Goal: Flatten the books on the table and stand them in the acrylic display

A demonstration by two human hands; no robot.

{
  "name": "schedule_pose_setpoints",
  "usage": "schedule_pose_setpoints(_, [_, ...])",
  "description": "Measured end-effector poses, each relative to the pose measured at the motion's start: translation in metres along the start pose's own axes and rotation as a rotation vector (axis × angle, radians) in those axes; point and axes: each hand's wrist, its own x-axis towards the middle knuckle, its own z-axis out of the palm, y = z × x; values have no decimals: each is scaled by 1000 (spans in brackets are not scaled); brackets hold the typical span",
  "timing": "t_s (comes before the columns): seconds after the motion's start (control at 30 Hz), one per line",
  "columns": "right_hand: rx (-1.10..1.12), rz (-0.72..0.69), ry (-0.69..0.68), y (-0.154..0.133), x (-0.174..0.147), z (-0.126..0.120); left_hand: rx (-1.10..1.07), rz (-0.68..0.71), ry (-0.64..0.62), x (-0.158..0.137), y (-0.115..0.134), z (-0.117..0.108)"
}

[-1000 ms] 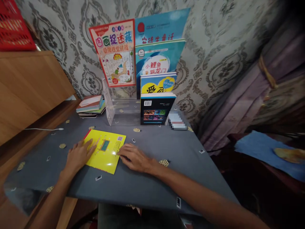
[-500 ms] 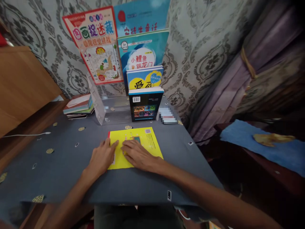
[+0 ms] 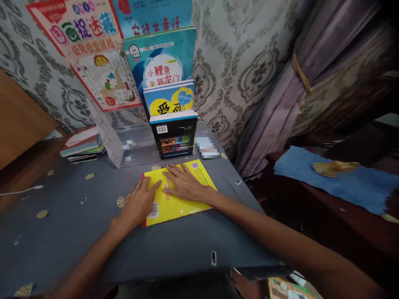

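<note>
Your left hand (image 3: pixel 137 204) and right hand (image 3: pixel 184 186) lie flat, fingers spread, on the yellow book (image 3: pixel 177 195) on the grey table (image 3: pixel 77 232). You seem to be sliding it. Next, grip its edge. Behind stands the clear rack (image 3: pixel 124 143) of books.

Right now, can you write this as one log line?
left hand: flat on yellow book | right hand: flat on it | book: lying on grey table
</note>
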Motion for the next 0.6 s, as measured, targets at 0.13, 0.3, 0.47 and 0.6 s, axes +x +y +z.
schedule_pose_setpoints(0.13, [-49,64,-15,-8,1,7,-20,75,40,9,-4,-2])
schedule_pose_setpoints(0.3, [-72,131,20,-19,4,17,-31,141,73,30,1,6])
schedule_pose_setpoints(0.47, [-81,112,17,-12,1,16,-39,163,186,34,3,25])
schedule_pose_setpoints(0.6, [-69,100,13,4,-8,11,3,184,217,31,-1,32])
